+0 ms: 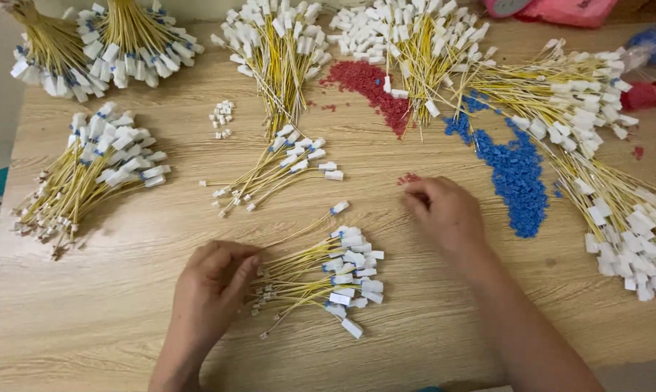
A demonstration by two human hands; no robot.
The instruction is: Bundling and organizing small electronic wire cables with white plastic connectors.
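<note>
We see a small bundle of yellow wires (321, 279) with white connector housings lying on the wooden counter (110, 319), near its front edge, between the two hands. The left hand (215, 279) rests at the bare ends of this bundle, its fingers curled and touching the wire tips; it seems to pinch them lightly, but we cannot tell if it grasps them firmly. The right hand (444, 214) lies palm down a little farther back, its fingertips pressed on a few red beads (409, 178); it holds nothing that we can see.

The bundle is loose and fanned out, and one wire (317, 221) already lies apart from it. In our judgement, if the left hand pulls or pushes only the tips, the wires could slide apart and mix with the next small bundle (277, 174) just behind.

The red beads are very small, so a few may roll away under the fingers. The blue bead pile (517, 181) lies just beside the right wrist, and the larger red pile (371, 91) is farther back; a careless sweep of the forearm could mix the two colours. The long wire bundle (618, 210) at the right edge of the counter is also near this arm and could be dragged.
</note>
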